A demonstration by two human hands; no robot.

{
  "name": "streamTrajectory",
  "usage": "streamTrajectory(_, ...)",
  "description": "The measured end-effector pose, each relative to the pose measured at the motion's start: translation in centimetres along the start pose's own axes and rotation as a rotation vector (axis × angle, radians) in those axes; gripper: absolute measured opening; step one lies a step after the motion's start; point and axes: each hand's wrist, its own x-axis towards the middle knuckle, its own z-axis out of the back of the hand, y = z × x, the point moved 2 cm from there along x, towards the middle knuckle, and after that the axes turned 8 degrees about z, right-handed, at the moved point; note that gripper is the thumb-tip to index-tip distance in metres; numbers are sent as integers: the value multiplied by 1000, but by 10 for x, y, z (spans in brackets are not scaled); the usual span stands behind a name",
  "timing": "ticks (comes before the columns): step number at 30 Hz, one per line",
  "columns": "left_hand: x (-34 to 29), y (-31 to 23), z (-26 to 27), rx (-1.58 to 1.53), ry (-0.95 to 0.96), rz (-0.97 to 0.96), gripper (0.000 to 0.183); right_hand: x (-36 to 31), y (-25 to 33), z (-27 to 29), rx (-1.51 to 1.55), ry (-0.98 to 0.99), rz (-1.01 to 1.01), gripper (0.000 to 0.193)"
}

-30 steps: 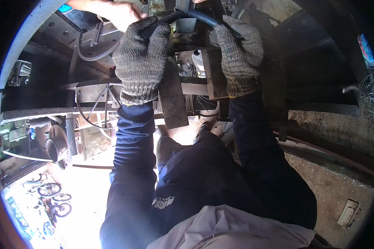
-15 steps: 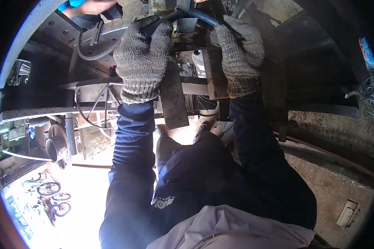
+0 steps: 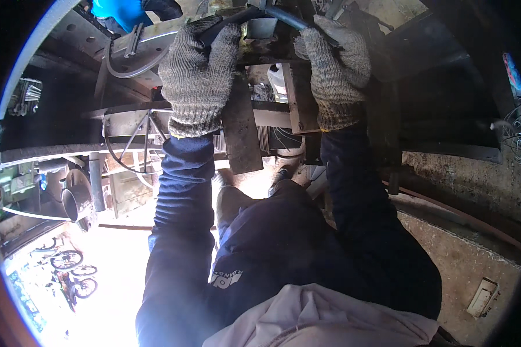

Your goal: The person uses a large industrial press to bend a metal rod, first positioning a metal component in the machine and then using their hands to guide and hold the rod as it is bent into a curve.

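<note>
Both my hands wear grey knitted gloves and reach forward to the top of the view. My left hand (image 3: 198,78) is closed round the left part of a dark tube (image 3: 286,17). My right hand (image 3: 337,69) grips the right part, thumb laid along it. From each glove the tube slants up toward the middle, where its two parts meet at an angle by a metal post. Just below that meeting point is a square grey metal piece (image 3: 261,28). Whether the tube is one bent length or two pieces, I cannot tell.
Flat metal bars (image 3: 241,139) hang between my forearms. A curved metal rod (image 3: 136,75) lies left of my left glove, near a person in blue (image 3: 118,8). A wheel-like metal frame (image 3: 134,141) and a wide pipe (image 3: 77,199) are at left; bicycles (image 3: 68,260) stand beyond.
The other person's bare hand at the upper left has gone out of view, and more of the blue clothing shows. My gloves keep their hold on the tube with barely any shift.
</note>
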Motion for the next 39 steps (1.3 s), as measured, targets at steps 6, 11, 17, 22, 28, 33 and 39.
streamTrajectory(6, -1, -4, -2, 8, 8, 64, 32, -2, -3, 0, 108, -27, -13, 26)
streamTrajectory(11, 2, 5, -4, -81, -1, 35, 32, -1, -5, 3, -7, 12, -32, 27)
streamTrajectory(17, 2, 7, -8, -368, 69, 211, 36, 0, -6, 7, 135, 33, -76, 28)
streamTrajectory(22, 1, 9, -8, -304, 53, 218, 38, 0, 5, -1, -36, -2, -44, 27)
streamTrajectory(28, 0, 12, -10, -236, -6, 163, 38, 0, -1, 4, -55, 33, 52, 27)
streamTrajectory(33, -3, 3, -10, -362, 25, 301, 39, -1, -5, 4, 15, 15, -55, 29)
streamTrajectory(39, -3, 5, -9, -330, 34, 256, 40, 2, 5, 1, -131, 15, 24, 27)
